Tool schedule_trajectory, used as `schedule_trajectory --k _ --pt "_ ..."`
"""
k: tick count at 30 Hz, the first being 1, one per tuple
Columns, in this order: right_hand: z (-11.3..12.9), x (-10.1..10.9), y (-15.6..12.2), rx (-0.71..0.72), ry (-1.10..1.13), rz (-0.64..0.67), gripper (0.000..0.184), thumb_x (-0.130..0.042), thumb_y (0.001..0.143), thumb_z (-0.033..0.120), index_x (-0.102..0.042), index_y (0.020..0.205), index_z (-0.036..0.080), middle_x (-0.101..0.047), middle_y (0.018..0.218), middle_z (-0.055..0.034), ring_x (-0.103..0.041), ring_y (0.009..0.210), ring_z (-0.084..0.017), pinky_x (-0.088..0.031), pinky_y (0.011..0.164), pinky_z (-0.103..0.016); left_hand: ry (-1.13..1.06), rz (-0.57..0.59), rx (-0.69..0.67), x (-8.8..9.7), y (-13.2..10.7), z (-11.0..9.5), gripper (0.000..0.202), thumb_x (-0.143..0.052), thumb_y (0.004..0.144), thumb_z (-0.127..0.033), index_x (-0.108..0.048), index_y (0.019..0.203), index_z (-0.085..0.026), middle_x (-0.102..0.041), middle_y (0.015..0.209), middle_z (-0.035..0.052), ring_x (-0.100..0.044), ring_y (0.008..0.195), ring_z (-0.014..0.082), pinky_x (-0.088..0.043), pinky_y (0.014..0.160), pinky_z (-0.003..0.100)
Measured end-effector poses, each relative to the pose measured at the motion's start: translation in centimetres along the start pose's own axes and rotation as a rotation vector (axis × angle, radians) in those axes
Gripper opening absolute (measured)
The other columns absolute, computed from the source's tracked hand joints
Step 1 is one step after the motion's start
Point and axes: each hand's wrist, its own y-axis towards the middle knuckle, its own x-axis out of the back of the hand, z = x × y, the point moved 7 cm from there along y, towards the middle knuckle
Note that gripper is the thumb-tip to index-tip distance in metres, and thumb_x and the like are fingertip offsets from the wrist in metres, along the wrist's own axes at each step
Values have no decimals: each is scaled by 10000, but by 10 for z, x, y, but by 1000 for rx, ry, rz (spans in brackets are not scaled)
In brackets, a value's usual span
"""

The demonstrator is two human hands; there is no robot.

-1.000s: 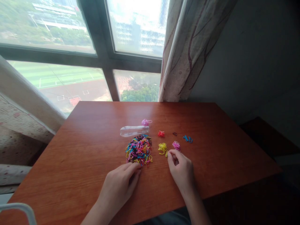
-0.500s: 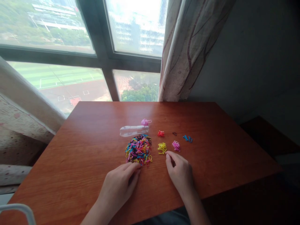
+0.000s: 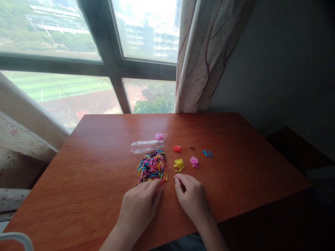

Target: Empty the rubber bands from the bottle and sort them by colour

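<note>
A mixed heap of small coloured elastic bands (image 3: pixel 152 165) lies mid-table. At its near edge my left hand (image 3: pixel 141 198) has thumb and fingers pinched together; whatever is between the fingertips is hidden. My right hand (image 3: pixel 192 193) is also pinched, just below a small pile of yellow bands (image 3: pixel 179 165) and apart from it; I cannot make out anything in its fingertips. Around them lie little piles of pink bands (image 3: pixel 194 162), red bands (image 3: pixel 177 149) and blue bands (image 3: pixel 207 153), and a dark band (image 3: pixel 193 148).
Behind the heap a clear plastic bottle (image 3: pixel 146 146) lies on its side, next to a pink cap with a loop (image 3: pixel 159 136). The brown wooden table (image 3: pixel 78 181) reaches to the window. A white curved bar (image 3: pixel 18 237) stands at the lower left.
My right hand has drawn back from the yellow pile, toward the left and nearer to me. My left hand has shifted slightly right along the heap's near edge. The view has turned slightly.
</note>
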Motion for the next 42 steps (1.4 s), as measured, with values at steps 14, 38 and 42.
schedule_trajectory --k 14,38,42 --pt "0 0 0 -21 64 47 220 -461 930 156 -670 886 209 -708 848 -41 -653 810 -185 -431 770 -269 78 106 -34 -14 8 -10 192 -504 924 -187 -673 1006 -225 -757 874 39 -710 729 204 -500 602 275" --pt "-1 -2 -1 -17 85 55 202 -473 920 162 -660 867 216 -696 824 -27 -641 787 -177 -418 734 -267 125 219 -19 11 128 -14 280 -422 949 -323 -667 891 -201 -736 793 73 -699 725 238 -408 576 278" --pt "-1 -1 -2 -8 112 39 208 -474 913 153 -671 884 216 -704 845 -34 -646 800 -180 -428 756 -268 125 263 -27 -8 150 -16 264 -439 923 -275 -689 912 -191 -737 808 87 -699 729 225 -429 596 279"
